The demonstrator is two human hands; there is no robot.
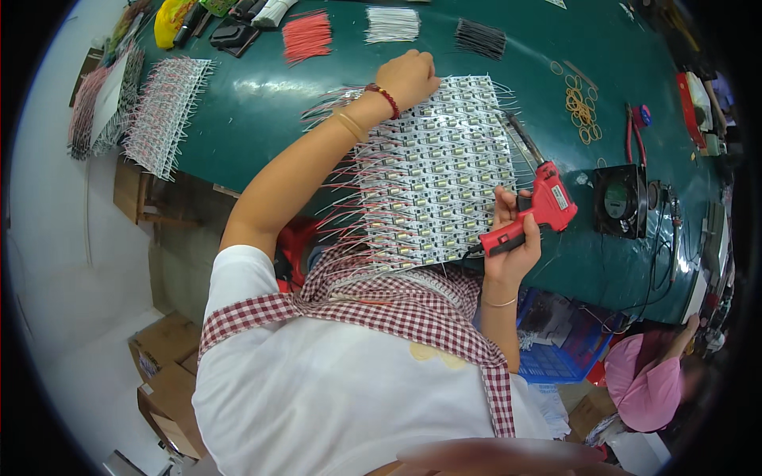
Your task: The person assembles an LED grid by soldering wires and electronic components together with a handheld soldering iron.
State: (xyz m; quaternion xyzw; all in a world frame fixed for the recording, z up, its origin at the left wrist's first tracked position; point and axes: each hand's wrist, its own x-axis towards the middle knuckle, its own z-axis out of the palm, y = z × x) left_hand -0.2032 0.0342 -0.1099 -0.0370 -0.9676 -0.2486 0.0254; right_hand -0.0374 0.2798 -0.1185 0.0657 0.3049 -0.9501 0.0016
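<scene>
A panel of small white circuit boards [444,174] lies in front of me on the green table. Thin red and white wires [345,214] stick out along its left side, and more wires show at its right edge. My left hand [409,79] rests over the panel's far edge with the fingers curled together; whatever they pinch is hidden. In my right hand [516,242], beside the panel's right edge, is a red soldering gun [552,198]. Its dark tip points away from me, toward the panel's far right corner, apart from my left hand.
Beyond the panel lie bundles of red wires [306,36], white wires [392,24] and black wires [480,39]. At right are rubber bands [582,107], red-handled pliers [637,135] and a black fan [620,201]. Wired panels [165,115] sit at left. A person in pink [643,381] is lower right.
</scene>
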